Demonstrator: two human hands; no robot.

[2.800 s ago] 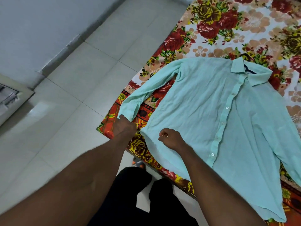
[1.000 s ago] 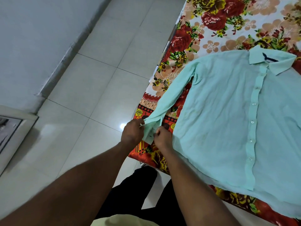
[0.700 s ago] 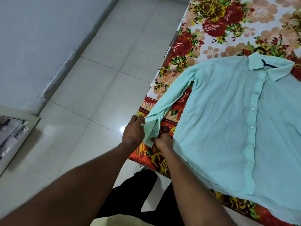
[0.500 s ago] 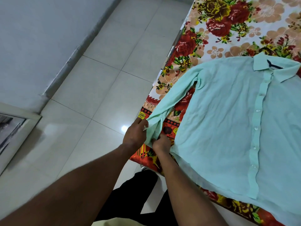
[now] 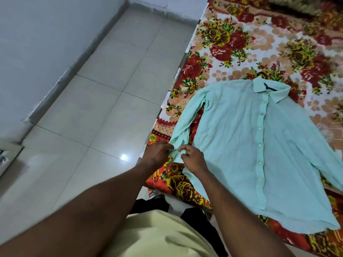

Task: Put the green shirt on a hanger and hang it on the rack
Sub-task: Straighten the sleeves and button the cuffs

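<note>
The pale green shirt point(image 5: 241, 138) lies flat and buttoned on the flowered bed cover, collar at the far side, hem toward me. Its left-hand sleeve runs down to the bed's near corner. My left hand point(image 5: 157, 152) pinches the cuff of that sleeve from the left. My right hand point(image 5: 193, 158) grips the same cuff from the right, fingers curled on the cloth. The two hands almost touch. No hanger and no rack show in the head view.
The bed cover point(image 5: 232, 47) with red and yellow flowers fills the right side; its edge runs diagonally by my hands. Pale floor tiles point(image 5: 104, 112) spread to the left up to a grey wall point(image 5: 37, 43). A framed object point(image 5: 7, 154) leans at the far left.
Both hands have come together on the sleeve cuff at the bed's corner and stay there, working the cloth. The view has pulled back and shows more of the bed.
</note>
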